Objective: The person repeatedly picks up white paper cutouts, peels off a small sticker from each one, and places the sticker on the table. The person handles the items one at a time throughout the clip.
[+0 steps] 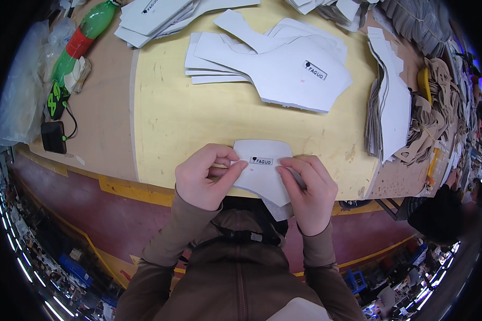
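A white cut panel (261, 184) with a small dark-printed label (262, 161) is held at the table's near edge, its lower tip hanging past the edge. My left hand (206, 175) pinches it beside the label's left end, thumb and fingers closed. On the other side my right hand (311, 192) pinches the panel's right edge, just right of the label. Beyond both hands lies a loose pile of similar white panels (284, 69), the top one bearing the same kind of label.
More white panel stacks lie at the far left (160, 21) and right (393, 101). Bundled brown pieces (426, 125) sit at the right end. On the left are a green bottle (96, 21), clear plastic bags (21, 91) and a black corded device (53, 137). Yellow sheeting (187, 123) covers the table's middle.
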### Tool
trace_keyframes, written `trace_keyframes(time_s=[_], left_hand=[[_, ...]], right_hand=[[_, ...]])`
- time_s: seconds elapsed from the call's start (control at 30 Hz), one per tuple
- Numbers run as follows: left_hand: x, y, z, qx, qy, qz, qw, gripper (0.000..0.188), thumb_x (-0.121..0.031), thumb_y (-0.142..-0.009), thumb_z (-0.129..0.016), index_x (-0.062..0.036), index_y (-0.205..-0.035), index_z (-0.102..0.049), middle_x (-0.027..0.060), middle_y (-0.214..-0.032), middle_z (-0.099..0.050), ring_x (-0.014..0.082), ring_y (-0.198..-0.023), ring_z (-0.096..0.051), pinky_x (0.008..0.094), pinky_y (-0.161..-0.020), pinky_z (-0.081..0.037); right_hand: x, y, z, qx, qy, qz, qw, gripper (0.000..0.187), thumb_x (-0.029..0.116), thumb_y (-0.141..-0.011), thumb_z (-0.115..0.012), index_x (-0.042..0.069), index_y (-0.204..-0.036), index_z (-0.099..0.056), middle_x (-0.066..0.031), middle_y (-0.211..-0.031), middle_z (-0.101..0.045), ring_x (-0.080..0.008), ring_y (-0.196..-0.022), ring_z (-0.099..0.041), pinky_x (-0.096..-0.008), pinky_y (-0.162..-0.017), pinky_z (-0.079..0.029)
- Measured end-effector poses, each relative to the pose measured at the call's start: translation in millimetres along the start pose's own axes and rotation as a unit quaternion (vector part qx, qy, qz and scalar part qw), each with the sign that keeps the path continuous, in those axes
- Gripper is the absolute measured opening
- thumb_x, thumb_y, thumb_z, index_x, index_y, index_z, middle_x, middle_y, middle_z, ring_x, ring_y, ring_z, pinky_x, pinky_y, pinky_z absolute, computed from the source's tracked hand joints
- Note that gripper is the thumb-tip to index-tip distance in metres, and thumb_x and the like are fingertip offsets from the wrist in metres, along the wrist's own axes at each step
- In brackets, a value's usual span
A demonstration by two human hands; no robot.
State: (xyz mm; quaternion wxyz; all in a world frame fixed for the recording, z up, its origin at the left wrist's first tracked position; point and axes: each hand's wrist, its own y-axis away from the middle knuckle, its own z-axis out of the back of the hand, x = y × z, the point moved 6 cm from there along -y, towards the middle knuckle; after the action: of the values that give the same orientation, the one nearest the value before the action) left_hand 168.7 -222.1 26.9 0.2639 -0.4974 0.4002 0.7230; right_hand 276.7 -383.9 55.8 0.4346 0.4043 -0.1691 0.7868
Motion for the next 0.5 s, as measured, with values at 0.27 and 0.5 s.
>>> trace_keyframes(time_s=[0.27, 0.5], left_hand=[[-2.3, -0.4, -0.1, 0.000, -0.019, -0.008, 1.000, 0.014, 0.005, -0.085, -0.076, 0.0041, -0.094, -0.065, 0.0050, -0.090, -0.066, 0.0084, -0.085, -0.064, 0.0226, -0.067, -0.059], [-1.1, -0.5, -0.5, 0.000, -0.021, -0.010, 1.000, 0.015, 0.005, -0.084, -0.076, 0.0043, -0.094, -0.065, 0.0048, -0.090, -0.065, 0.0084, -0.084, -0.064, 0.0230, -0.067, -0.061]], right_hand=[[1.7, -1.3, -1.3, 0.008, 0.014, 0.040, 0.999, 0.014, -0.001, -0.085, -0.075, 0.001, -0.099, -0.071, -0.0091, -0.091, -0.064, -0.0234, -0.070, -0.065, -0.0327, -0.062, -0.052], [2.3, 0.0, -1.9, 0.001, 0.014, -0.006, 1.000, 0.013, -0.001, -0.083, -0.076, 0.002, -0.096, -0.073, -0.0086, -0.089, -0.066, -0.0218, -0.075, -0.067, -0.0311, -0.067, -0.053]])
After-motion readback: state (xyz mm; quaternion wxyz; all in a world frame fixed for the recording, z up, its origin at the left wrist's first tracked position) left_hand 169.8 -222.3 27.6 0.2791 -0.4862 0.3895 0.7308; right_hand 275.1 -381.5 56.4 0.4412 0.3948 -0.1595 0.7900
